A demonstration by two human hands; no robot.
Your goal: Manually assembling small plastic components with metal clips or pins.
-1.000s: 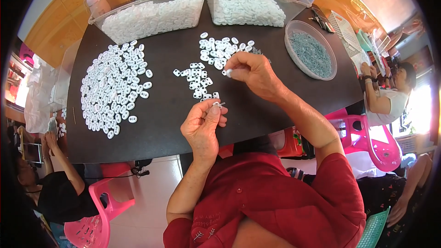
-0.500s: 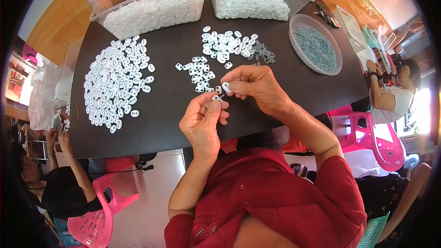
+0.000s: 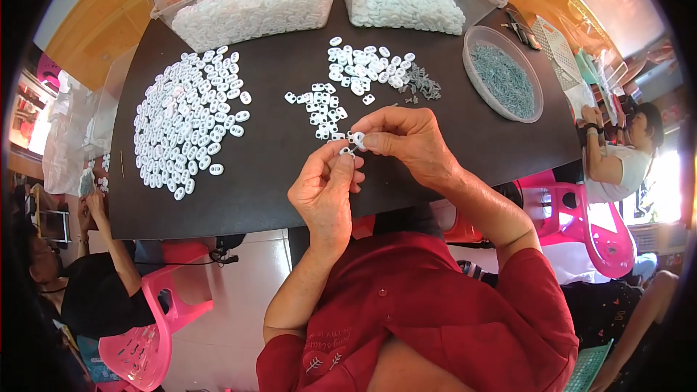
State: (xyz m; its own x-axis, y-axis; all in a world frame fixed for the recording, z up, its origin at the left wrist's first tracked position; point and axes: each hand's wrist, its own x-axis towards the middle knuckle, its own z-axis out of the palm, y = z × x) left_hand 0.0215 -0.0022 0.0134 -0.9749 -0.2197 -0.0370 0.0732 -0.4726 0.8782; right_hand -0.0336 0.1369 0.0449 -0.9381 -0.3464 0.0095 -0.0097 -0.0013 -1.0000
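My left hand (image 3: 327, 196) is closed, pinching a small white plastic piece (image 3: 346, 152) with a thin grey pin between thumb and fingers. Thumb and forefinger of my right hand (image 3: 412, 144) grip a white oval piece (image 3: 359, 141) close against it, so the two parts touch or nearly touch; I cannot tell which. Just beyond the fingertips lies a group of small white pieces with dark openings (image 3: 321, 109). Farther off are loose white ovals (image 3: 357, 69) and a little heap of grey pins (image 3: 421, 86).
A wide spread of white ovals (image 3: 181, 127) covers the table's left. Two clear bins of white parts (image 3: 254, 20) (image 3: 406, 1) stand at the back. A round tub (image 3: 539, 105) of grey-green pins and pliers (image 3: 521, 33) are at right. Co-workers sit at both sides near pink chairs (image 3: 156, 319).
My right hand has brought the white oval closer to the piece in my left hand. The view has shifted slightly, moving the table's contents a little to the right.
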